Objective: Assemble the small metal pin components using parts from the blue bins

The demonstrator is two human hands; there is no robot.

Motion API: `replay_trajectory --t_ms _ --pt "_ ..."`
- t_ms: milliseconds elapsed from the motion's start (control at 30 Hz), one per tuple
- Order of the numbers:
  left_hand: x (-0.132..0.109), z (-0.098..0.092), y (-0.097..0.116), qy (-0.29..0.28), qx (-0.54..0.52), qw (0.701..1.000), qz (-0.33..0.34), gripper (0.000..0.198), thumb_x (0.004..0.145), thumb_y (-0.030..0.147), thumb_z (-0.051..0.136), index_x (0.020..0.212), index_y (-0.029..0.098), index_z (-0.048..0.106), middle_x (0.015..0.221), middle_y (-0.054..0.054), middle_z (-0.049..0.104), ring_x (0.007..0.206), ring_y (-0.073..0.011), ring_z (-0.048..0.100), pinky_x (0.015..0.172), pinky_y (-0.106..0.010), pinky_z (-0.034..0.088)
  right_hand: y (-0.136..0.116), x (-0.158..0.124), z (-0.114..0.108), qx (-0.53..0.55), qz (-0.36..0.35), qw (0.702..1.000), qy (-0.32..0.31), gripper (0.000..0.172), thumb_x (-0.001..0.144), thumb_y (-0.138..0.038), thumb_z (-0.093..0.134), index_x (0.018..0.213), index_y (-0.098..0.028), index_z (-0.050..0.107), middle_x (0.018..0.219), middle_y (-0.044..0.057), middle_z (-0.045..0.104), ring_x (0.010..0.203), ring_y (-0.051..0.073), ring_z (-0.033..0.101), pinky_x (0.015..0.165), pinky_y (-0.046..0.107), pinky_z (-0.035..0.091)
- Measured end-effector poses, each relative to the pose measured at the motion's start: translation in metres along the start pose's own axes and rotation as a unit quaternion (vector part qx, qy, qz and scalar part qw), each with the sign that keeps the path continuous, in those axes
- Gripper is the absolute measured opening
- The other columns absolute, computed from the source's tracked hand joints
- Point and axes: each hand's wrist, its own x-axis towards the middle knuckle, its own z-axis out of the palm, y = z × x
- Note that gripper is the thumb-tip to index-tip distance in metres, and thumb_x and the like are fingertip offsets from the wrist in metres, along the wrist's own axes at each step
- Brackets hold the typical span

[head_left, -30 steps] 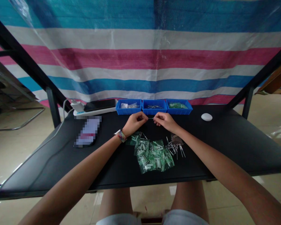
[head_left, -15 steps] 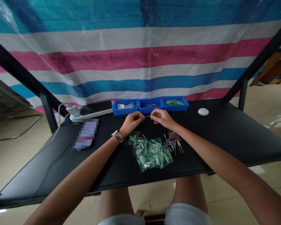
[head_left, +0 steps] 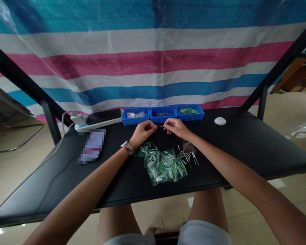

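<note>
My left hand [head_left: 142,132] and my right hand [head_left: 177,128] face each other just in front of the blue bins, fingertips pinched. A thin silver metal pin [head_left: 160,126] bridges the small gap between them, one end in each pinch. Closer to me lies a heap of small green plastic bags [head_left: 165,166] with light pieces inside. Right of the heap, loose metal pins [head_left: 185,157] are scattered beside a small brownish packet [head_left: 189,146], partly behind my right forearm. Several more pins [head_left: 153,146] rest near my left wrist, by another green bag [head_left: 142,150].
Along the back stand three blue bins: the left [head_left: 135,120] holds clear bags, the middle [head_left: 163,119] metal pins, the right [head_left: 190,116] green bags. A phone [head_left: 94,146] and a power strip [head_left: 102,124] are at left, a white oval object [head_left: 220,121] at right.
The view has shifted slightly. Both hands keep nearly the same pose, with the metal pin still between their fingertips. The bags and loose pins lie as before.
</note>
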Motion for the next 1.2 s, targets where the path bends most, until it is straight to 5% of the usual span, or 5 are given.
replay_trajectory --t_ms 333,667,967,1067,1200 --pt "0.001 -0.001 0.001 -0.029 0.009 0.999 -0.016 0.025 0.091 0.04 0.065 0.087 0.017 0.071 0.081 -0.004 0.071 0.077 -0.0167 0.066 0.073 -0.029 0.051 -0.001 0.0 0.001 0.011 -0.014 1.0 0.009 0.034 0.078 -0.043 0.085 0.09 -0.021 0.062 0.079 -0.002 0.064 0.057 0.011 0.064 0.051 0.023 0.051" --pt "0.002 0.0 -0.003 -0.005 -0.013 1.0 -0.008 0.016 0.083 0.032 0.07 0.086 0.016 0.069 0.081 -0.003 0.069 0.073 -0.0146 0.062 0.069 -0.027 0.05 -0.007 -0.002 0.001 0.009 0.011 1.0 0.019 0.027 0.081 -0.042 0.079 0.092 -0.02 0.066 0.081 0.002 0.071 0.056 0.012 0.064 0.05 0.024 0.051" --pt "0.002 0.001 -0.001 -0.014 -0.03 0.999 -0.005 0.017 0.082 0.031 0.072 0.087 0.016 0.067 0.083 -0.003 0.068 0.073 -0.0143 0.064 0.069 -0.027 0.051 -0.008 -0.008 0.001 -0.035 -0.038 0.998 0.028 0.024 0.084 -0.04 0.078 0.086 -0.021 0.064 0.077 0.002 0.069 0.062 0.014 0.066 0.057 0.027 0.054" --pt "0.002 0.0 0.001 -0.006 -0.049 0.998 -0.024 0.018 0.085 0.033 0.069 0.093 0.017 0.066 0.083 -0.003 0.069 0.071 -0.0143 0.066 0.064 -0.025 0.05 -0.014 -0.005 -0.001 -0.05 -0.065 0.994 0.073 0.028 0.085 -0.045 0.076 0.087 -0.022 0.061 0.077 0.001 0.066 0.061 0.015 0.065 0.056 0.027 0.054" --pt "0.002 -0.001 0.0 0.005 -0.068 0.997 -0.043 0.019 0.089 0.034 0.064 0.096 0.016 0.066 0.082 -0.004 0.069 0.07 -0.0142 0.067 0.061 -0.024 0.049 -0.019 0.008 -0.014 -0.112 -0.124 0.953 0.253 0.029 0.092 -0.051 0.069 0.091 -0.023 0.062 0.077 0.0 0.062 0.059 0.014 0.058 0.055 0.028 0.048"
